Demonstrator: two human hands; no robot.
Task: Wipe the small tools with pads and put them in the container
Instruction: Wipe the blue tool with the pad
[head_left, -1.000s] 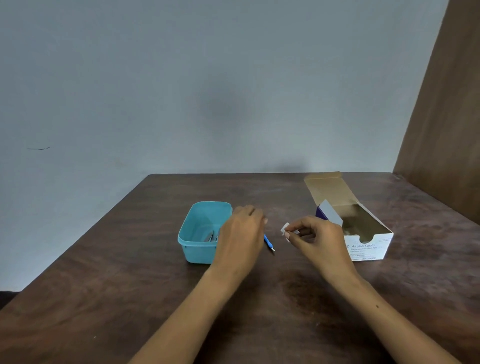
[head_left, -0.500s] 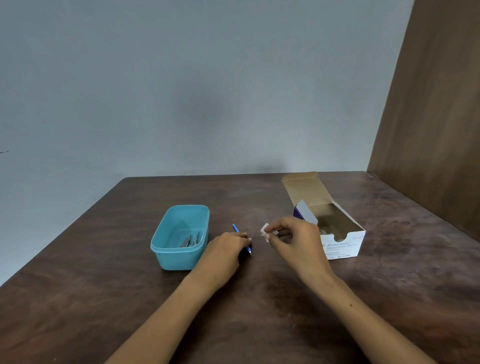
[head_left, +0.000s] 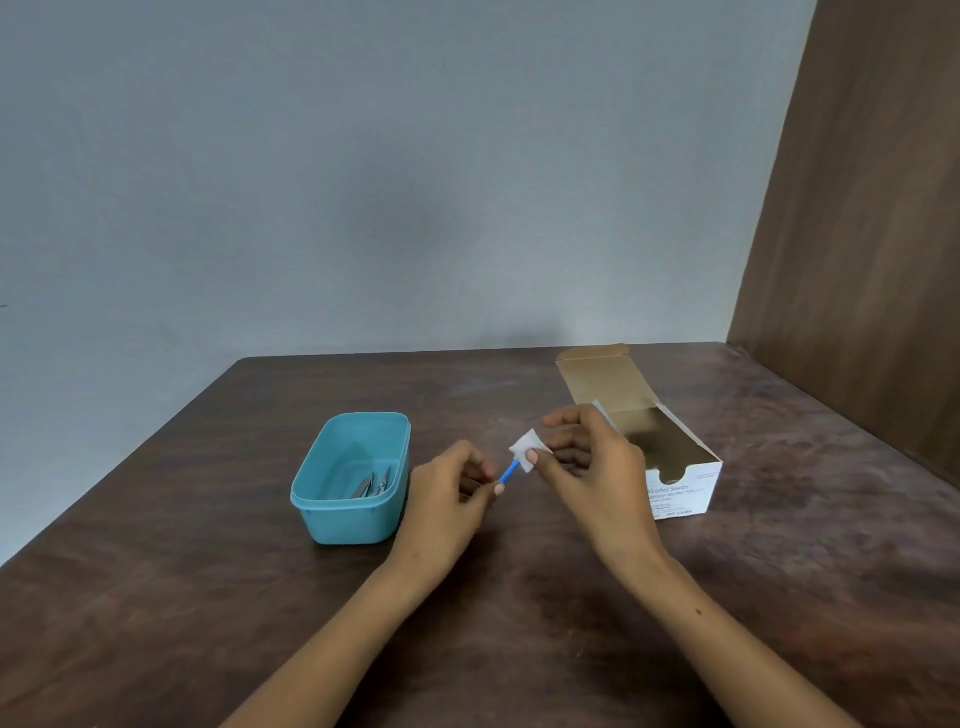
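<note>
My left hand (head_left: 452, 499) pinches the near end of a thin blue tool (head_left: 507, 473) and holds it just above the table. My right hand (head_left: 587, 467) pinches a small white pad (head_left: 525, 451) folded around the tool's far end, so that tip is hidden. The teal container (head_left: 317, 478) stands left of my left hand. Inside it lie a few metal tools (head_left: 373, 484).
An open white box of alcohol swabs (head_left: 680, 491) sits right of my right hand, its brown flap raised toward the wall. A wooden panel (head_left: 857, 208) stands along the table's right edge. The dark wooden table (head_left: 208, 597) ends near the grey wall behind.
My left hand picked the blue tool up off the table and raised it. My right hand brought the pad onto the tool's far end.
</note>
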